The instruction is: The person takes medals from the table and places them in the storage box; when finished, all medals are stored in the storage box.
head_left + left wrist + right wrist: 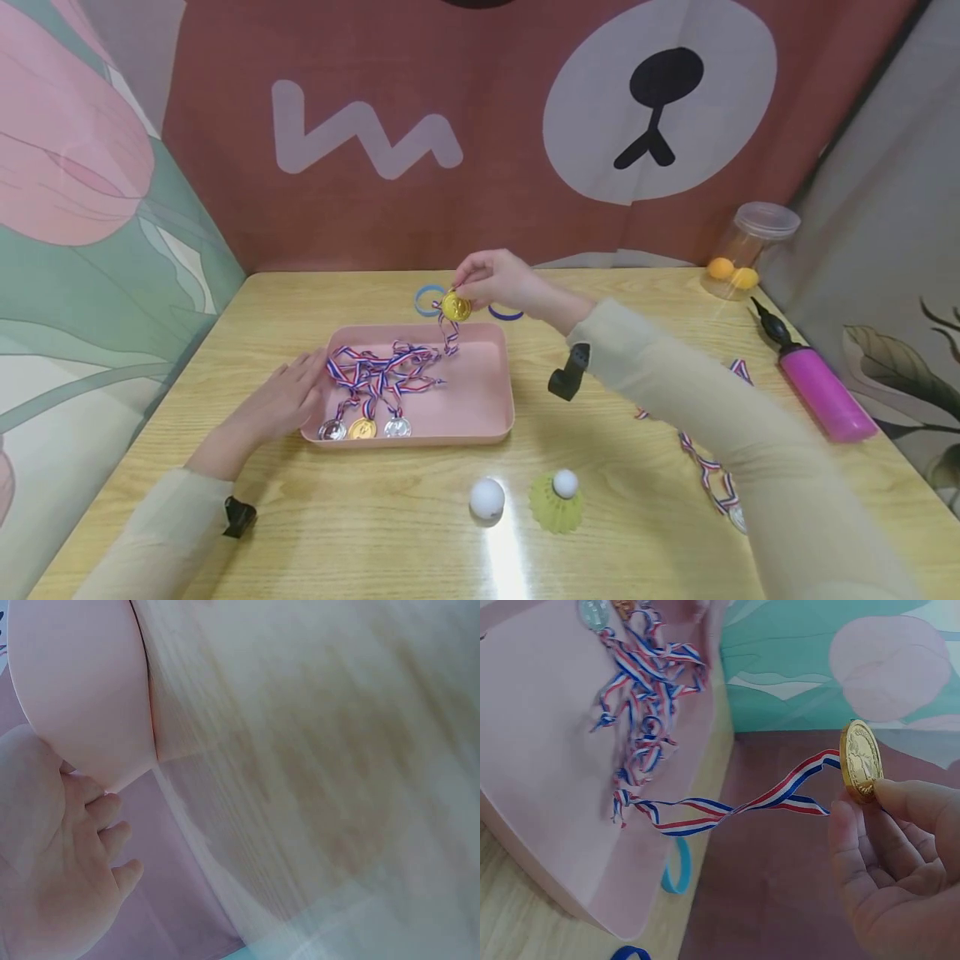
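Observation:
My right hand (501, 279) pinches a gold medal (456, 306) between thumb and fingers above the back of a pink tray (465, 408). Its red, white and blue ribbon (757, 799) hangs down into the tray. My left hand (288, 393) lies against the tray's left side with extended fingers, and in the left wrist view the fingers (112, 840) touch the outer wall. Inside the tray, a gold medal (362, 429) lies between two silver medals, the right one (397, 427) and the left one (332, 430), along the front. Their striped ribbons (382, 371) are heaped behind them.
In front of the tray are a white ball (487, 498) and a yellow shuttlecock (557, 504). A light blue wristband (429, 300) and a dark blue one (506, 314) lie behind. Rightward are a silver medal (738, 518), a pink pump (825, 392) and a jar (757, 229) with orange balls.

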A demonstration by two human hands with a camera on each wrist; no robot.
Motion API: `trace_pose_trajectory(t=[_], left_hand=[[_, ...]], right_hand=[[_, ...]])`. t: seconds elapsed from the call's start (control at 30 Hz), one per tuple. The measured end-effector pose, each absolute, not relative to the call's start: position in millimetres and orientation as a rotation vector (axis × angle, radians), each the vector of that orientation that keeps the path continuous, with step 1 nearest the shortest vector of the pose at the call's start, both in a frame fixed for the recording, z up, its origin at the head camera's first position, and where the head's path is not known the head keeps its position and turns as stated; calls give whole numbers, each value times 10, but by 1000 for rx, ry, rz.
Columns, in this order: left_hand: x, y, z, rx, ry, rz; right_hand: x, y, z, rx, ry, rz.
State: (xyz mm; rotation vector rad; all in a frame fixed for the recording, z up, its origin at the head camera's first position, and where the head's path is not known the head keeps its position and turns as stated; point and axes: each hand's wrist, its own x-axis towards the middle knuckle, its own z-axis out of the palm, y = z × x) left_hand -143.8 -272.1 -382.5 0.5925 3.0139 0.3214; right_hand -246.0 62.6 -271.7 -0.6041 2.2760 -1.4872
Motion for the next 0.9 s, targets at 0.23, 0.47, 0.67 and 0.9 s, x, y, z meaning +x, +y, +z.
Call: trace_pose_trajectory(t=[0.23,0.47,0.67,0.9], left_hand=[[-1439,-2726,-3841,583,3009,325],[-1447,-2730,-3829,574,3007,319],[-1454,-2736,-3846,594,3010,329],[-1452,-2740,-3875,595,3028,353]], right_hand=[[-2409,442,-2914,-591,2265,-1356],[-2310,373,-3065,-665,2220,-1202],[-2284,348,-3185,-729,2170,-1106],[-2226,301,-3340,-738,2113,-1002]])
